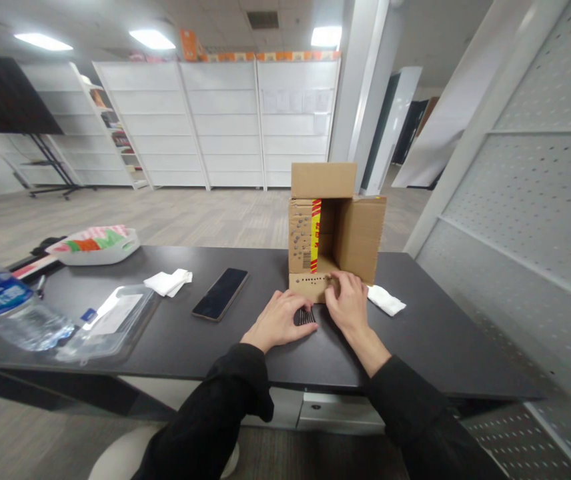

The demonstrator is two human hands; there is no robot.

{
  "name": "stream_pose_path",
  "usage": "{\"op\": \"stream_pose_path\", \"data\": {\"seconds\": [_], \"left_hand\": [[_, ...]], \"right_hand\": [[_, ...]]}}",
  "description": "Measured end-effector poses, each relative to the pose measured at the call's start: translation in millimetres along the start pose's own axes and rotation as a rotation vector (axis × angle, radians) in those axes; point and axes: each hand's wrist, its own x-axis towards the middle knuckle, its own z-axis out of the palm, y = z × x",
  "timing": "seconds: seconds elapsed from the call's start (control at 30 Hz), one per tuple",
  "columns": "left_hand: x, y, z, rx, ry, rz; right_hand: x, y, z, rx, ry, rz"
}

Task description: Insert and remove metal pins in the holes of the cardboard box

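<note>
Likely matching thin dark pieces [307, 316] to the row of holes [307, 280] in the near flap [308, 289] of an open cardboard box [360, 230], right of centre on the dark desk [415, 347]. Curling left hand [281, 320] narrowly around the pieces, just near of the flap (gripped or merely bracketed, cannot tell). Bunching right hand [349, 303], fingers close together, at the flap's right part; cannot tell whether holding anything. Calling next, probably, for steadied cardboard and precise aim.

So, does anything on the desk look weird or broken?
Yes, the box: grey spots pepper its left flap, and dark dots, maybe holes, line the bottom flap by the right hand. Plain cardboard usually doesn't.
</note>
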Motion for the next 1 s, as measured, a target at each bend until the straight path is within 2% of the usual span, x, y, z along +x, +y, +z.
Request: {"op": "stream_pose_path", "data": {"seconds": [0.1, 0.23, 0.6, 1.0], "left_hand": [[0, 0, -0.1, 0.002, -0.001, -0.007], [0, 0, 0.2, 0.004, 0.001, -0.008], [0, -1, 0.3, 0.010, 0.010, 0.003], [1, -2, 1.7, 0.013, 0.011, -0.001]], "right_hand": [[0, 3, 2, 0.019, 0.019, 0.015], [0, 2, 3, 0.031, -0.017, -0.040], [9, 0, 9, -0.068, -0.055, -0.091], [11, 0, 10, -0.131, -0.072, -0.085]]}}
